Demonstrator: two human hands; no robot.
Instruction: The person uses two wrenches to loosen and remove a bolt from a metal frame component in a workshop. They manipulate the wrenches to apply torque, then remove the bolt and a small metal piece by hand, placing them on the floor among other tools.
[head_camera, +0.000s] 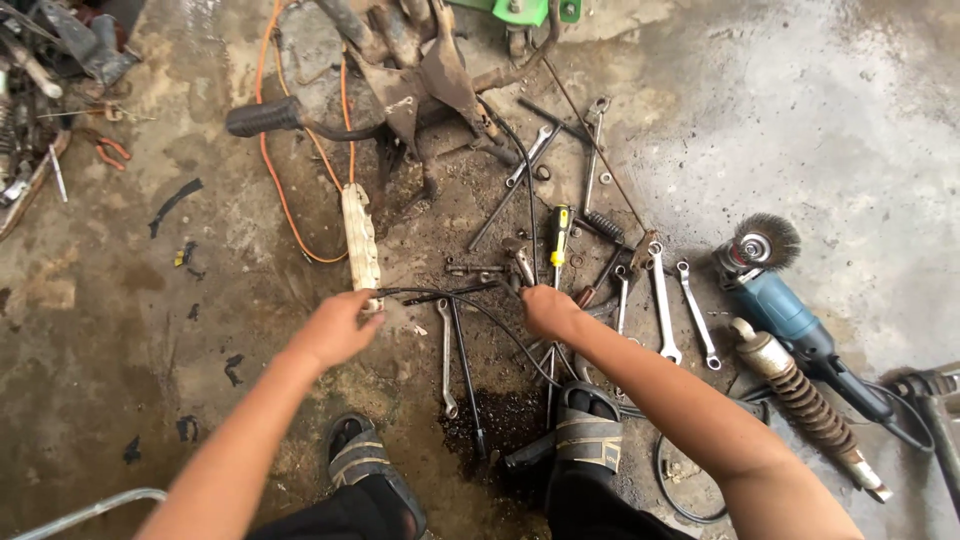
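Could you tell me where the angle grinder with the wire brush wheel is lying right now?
The angle grinder lies on the concrete floor at the right of the head view, beside the rusty shock absorber.

Shiny metal wrenches (664, 305) lie on rough, oil-stained concrete floor (820, 130).

Power strip (359, 240) is laid on the floor (850, 110), left of centre, left hand (335, 328) at its near end; cable (455, 297) is stretched between left hand and right hand (548, 310); spanners (664, 305) are laid right of the right hand; angle grinder (785, 310) further right, shock absorber (800, 395) before it; screwdriver (560, 235) behind the right hand.
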